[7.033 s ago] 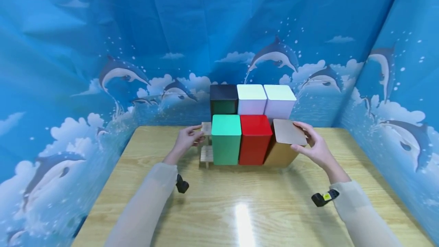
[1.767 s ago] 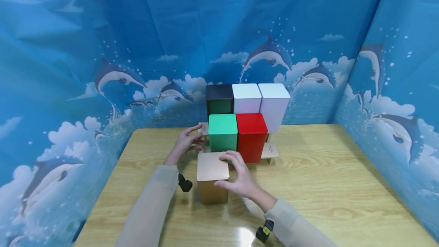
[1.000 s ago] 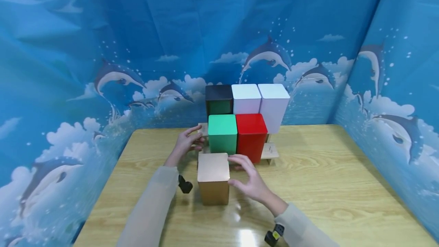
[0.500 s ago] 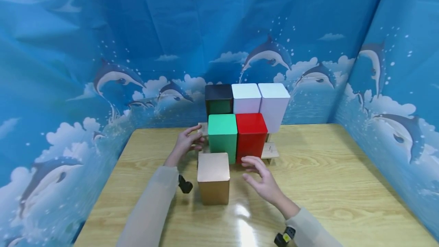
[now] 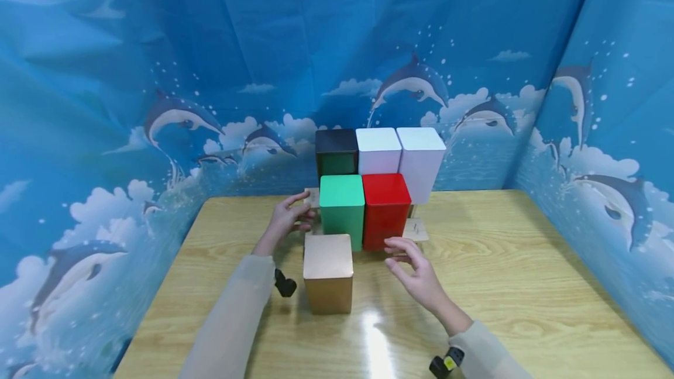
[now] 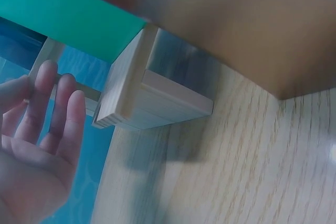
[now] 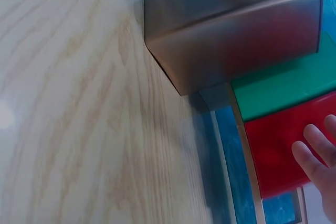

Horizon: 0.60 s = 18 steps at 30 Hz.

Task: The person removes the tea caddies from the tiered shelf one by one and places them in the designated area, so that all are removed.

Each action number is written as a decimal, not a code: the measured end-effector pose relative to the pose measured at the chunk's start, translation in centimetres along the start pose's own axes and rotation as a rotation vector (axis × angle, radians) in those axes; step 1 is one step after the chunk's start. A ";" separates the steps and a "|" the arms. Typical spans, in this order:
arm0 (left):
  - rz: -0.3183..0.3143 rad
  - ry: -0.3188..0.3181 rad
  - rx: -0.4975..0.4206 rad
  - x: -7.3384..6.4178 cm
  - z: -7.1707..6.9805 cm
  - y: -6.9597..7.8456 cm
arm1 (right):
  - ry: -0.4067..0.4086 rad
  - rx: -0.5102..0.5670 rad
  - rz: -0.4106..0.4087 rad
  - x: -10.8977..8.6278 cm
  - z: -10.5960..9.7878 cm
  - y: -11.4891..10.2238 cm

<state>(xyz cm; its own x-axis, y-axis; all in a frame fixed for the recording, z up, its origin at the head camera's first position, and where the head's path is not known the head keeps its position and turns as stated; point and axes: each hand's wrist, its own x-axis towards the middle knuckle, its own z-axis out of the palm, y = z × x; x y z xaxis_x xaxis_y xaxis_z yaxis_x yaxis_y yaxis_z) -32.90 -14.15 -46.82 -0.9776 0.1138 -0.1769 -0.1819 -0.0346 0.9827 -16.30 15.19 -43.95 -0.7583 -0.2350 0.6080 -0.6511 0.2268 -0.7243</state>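
Note:
In the head view my left hand (image 5: 286, 218) is at the left end of a two-step wooden rack (image 5: 415, 230), thumb and forefinger pinching the upper step's edge. The left wrist view shows the other fingers loosely bent beside the rack (image 6: 123, 85). A tall copper-coloured tin (image 5: 329, 294) stands upright on the table, in front of a green tin (image 5: 342, 218). My right hand (image 5: 418, 276) is apart from it, fingers relaxed and holding nothing, in front of a red tin (image 5: 385, 224). In the right wrist view that hand (image 7: 326, 161) overlaps the red tin (image 7: 273, 150).
On the rack's upper step stand a black tin (image 5: 337, 151) and two white tins (image 5: 378, 151). Bare lower step shows right of the red tin. The wooden table (image 5: 500, 285) is backed by blue dolphin-printed curtains (image 5: 274, 45). Black cameras sit on both wrists.
The copper tin went from the front row's right end to the table before the green tin. My right hand let it go and drew back rightward. My left hand stayed at the rack.

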 end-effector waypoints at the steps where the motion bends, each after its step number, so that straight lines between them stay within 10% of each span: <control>1: 0.001 -0.002 0.000 0.0 0.0 0.0 | 0.002 0.002 0.006 0.0 -0.1 0.0; 9: 0.013 -0.016 -0.005 -0.1 -0.1 0.0 | 0.027 0.010 0.077 -0.1 -1.2 1.0; 18: 0.014 -0.017 -0.012 -0.2 -0.1 0.0 | 0.116 0.042 -0.037 0.0 -2.5 3.7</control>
<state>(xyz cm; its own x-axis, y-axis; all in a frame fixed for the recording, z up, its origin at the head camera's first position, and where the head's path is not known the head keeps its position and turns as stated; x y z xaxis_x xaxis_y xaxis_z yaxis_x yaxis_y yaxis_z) -32.74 -14.26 -46.83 -0.9783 0.1296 -0.1618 -0.1692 -0.0478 0.9844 -18.81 18.38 -45.80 -0.7342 -0.1310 0.6662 -0.6784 0.1796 -0.7124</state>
